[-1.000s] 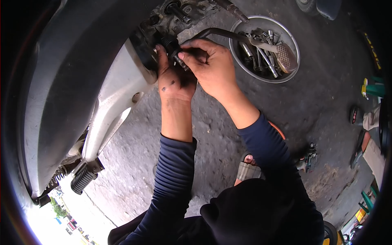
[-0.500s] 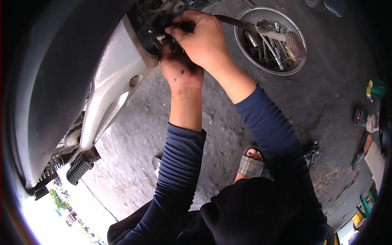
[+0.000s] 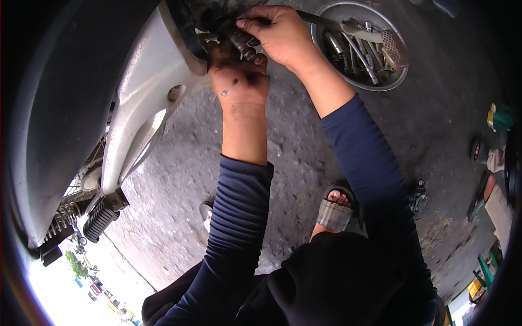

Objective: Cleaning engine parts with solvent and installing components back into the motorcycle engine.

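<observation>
Beside the motorcycle's underside, both of my hands work close together at the top. My left hand (image 3: pixel 237 81) is turned palm up, smeared with black grease, its fingers curled around a dark cylindrical part (image 3: pixel 238 39). Over the upper end of that part comes my right hand (image 3: pixel 283 37), thumb and fingers closed in a pinch at something dark I cannot make out. A dark metal pedal arm (image 3: pixel 321 20) stretches right from behind my right hand to a textured pad (image 3: pixel 394 49). Shadow hides the mechanism around my fingertips.
A round metal basin (image 3: pixel 401 81) of sockets and wrenches stands on the rough floor (image 3: pixel 293 146), under the pedal pad. At left are the motorcycle's silver bracket (image 3: pixel 138 81), rubber footpeg (image 3: pixel 100 220) and spring (image 3: pixel 65 217). A small tool (image 3: pixel 418 198) lies right of my sandalled foot (image 3: pixel 337 202).
Both hands sit slightly higher in the picture, and my right hand has shifted right, away from the left palm. More of the dark cylindrical part and my left fingertips now show.
</observation>
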